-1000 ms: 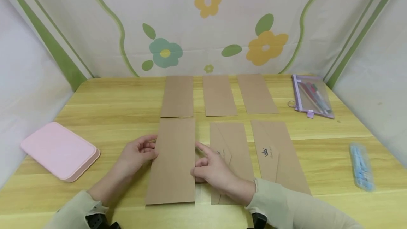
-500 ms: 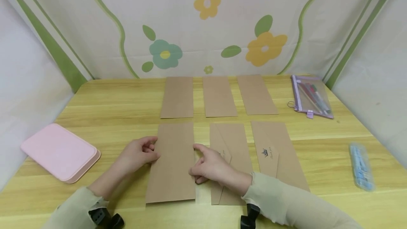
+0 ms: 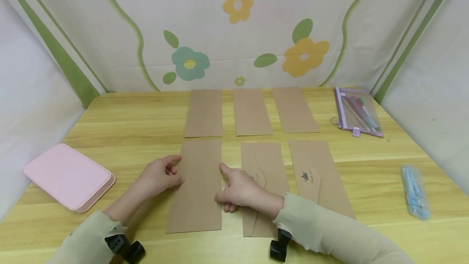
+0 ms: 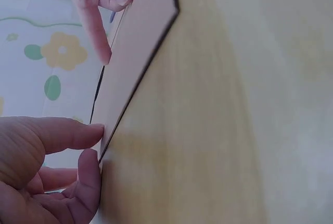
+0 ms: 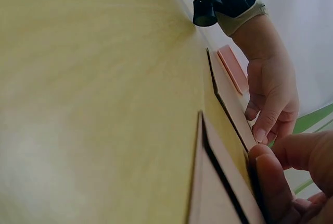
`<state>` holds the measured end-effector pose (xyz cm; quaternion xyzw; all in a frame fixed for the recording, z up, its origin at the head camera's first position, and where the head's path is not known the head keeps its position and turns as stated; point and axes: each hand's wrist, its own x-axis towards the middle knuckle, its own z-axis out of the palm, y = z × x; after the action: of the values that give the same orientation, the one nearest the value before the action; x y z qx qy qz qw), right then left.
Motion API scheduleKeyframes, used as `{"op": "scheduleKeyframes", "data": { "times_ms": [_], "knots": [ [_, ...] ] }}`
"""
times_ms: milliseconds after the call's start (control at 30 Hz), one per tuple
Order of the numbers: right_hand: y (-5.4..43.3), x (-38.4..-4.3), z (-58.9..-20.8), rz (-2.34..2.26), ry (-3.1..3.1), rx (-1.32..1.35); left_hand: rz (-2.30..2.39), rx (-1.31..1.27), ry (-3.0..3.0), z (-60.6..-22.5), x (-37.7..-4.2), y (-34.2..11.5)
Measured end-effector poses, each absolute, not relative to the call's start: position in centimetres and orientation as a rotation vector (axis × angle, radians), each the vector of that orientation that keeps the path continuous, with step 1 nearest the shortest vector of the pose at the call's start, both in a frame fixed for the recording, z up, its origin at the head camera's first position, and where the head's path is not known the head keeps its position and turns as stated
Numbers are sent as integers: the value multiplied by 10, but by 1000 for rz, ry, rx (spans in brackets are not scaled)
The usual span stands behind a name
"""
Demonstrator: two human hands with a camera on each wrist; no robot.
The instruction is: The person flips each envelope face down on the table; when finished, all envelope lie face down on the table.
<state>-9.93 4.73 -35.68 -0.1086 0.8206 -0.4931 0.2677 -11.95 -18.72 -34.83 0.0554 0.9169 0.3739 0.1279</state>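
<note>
Three matte brown paper cards [image 3: 253, 112] and two envelopes [image 3: 315, 170] with angled flaps, one bearing a dark crown print, lie on the yellow wood-grained table [image 3: 135, 111]. Left of the envelopes, in the near row, is a long brown paper rectangle [image 3: 198, 186], plain, flat and crisp-edged. The left hand [image 3: 157, 175] and right hand [image 3: 240, 188] touch its long edges, thumb tips over the paper, right index finger straight; I cannot tell whether either pinches it.

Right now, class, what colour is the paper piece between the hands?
The paper piece is plain light brown, best seen in the head view.
</note>
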Motion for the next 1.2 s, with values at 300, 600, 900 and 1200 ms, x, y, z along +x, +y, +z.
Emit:
{"op": "scheduleKeyframes", "data": {
  "times_ms": [300,600,900,1200],
  "knots": [
    [64,-97,-353,-1647,1927,-171,1148,203,2711,-341,-115,-189],
    [113,-87,-339,-1667,2022,-288,1425,458,2572,-326,-105,-157],
    [158,-72,-331,-1524,2367,-295,1554,523,2343,-336,-100,-113],
    [181,-59,-337,-1455,2522,-188,1599,425,2253,-347,-103,-85]
  ]
}}
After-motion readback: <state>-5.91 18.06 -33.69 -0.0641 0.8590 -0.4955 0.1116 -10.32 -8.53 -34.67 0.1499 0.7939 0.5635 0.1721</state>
